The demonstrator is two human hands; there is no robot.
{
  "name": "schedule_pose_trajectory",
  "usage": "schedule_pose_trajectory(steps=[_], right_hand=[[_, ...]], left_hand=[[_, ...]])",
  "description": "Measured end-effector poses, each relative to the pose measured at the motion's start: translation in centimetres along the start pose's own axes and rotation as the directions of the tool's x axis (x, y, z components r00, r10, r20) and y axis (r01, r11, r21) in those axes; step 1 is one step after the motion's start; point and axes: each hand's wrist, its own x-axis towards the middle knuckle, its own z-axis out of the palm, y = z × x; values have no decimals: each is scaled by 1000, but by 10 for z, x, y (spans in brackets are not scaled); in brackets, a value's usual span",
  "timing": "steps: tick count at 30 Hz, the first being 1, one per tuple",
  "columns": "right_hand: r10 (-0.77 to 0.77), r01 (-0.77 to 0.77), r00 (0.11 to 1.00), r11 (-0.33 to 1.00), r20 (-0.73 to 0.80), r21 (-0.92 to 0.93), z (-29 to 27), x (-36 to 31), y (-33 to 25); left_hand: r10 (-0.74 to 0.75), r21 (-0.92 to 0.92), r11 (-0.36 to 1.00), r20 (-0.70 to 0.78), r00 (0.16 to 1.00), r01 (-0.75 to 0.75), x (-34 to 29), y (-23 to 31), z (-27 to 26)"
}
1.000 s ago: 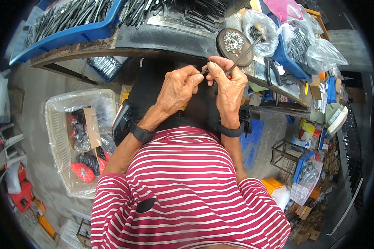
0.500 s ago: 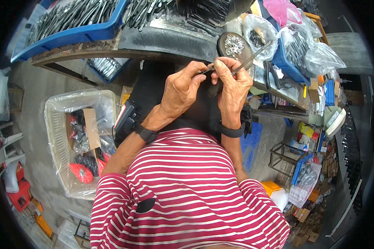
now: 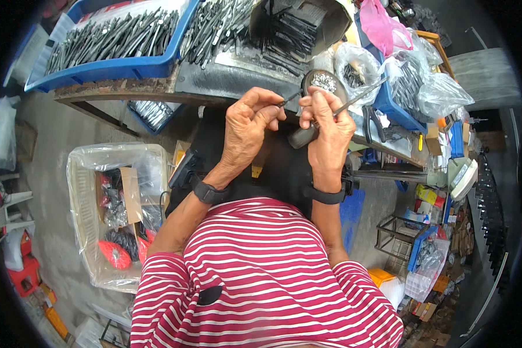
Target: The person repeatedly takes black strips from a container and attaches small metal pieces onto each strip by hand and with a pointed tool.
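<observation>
My left hand (image 3: 248,124) is closed in a pinch on a thin dark metal strip (image 3: 289,100) that points toward the bench. In my right hand (image 3: 329,133) lies a hammer, its slim grey shaft (image 3: 362,94) slanting up to the right and its dark blocky head (image 3: 301,137) below the fingers. The right thumb and fingertips are drawn together; whether they also pinch a tiny part cannot be made out. Just beyond that hand a round dark dish (image 3: 339,93) holds many small silvery pieces (image 3: 323,82).
A blue tray (image 3: 107,75) of dark slender metal parts stands at the far left of the bench (image 3: 209,81). Beside it are loose parts, an open carton (image 3: 336,26), plastic bags (image 3: 446,90) and black-handled pliers (image 3: 374,123). A plastic-lined crate (image 3: 81,214) sits left on the floor.
My hands have drawn apart, the strip staying in the left. The hammer head has come into fuller view below my right hand. The view has shifted, showing more of the bench.
</observation>
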Motion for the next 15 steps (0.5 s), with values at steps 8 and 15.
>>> schedule_pose_trajectory(steps=[8, 15], right_hand=[[30, -87, 991, 880, 129, 467, -22, 30, -24], [-417, 385, 895, 901, 158, 198, 5, 37, -47]], left_hand=[[96, -339, 940, 154, 983, -39, 31, -5, -3], [98, -350, 935, 117, 988, -51, 36, -17, 0]])
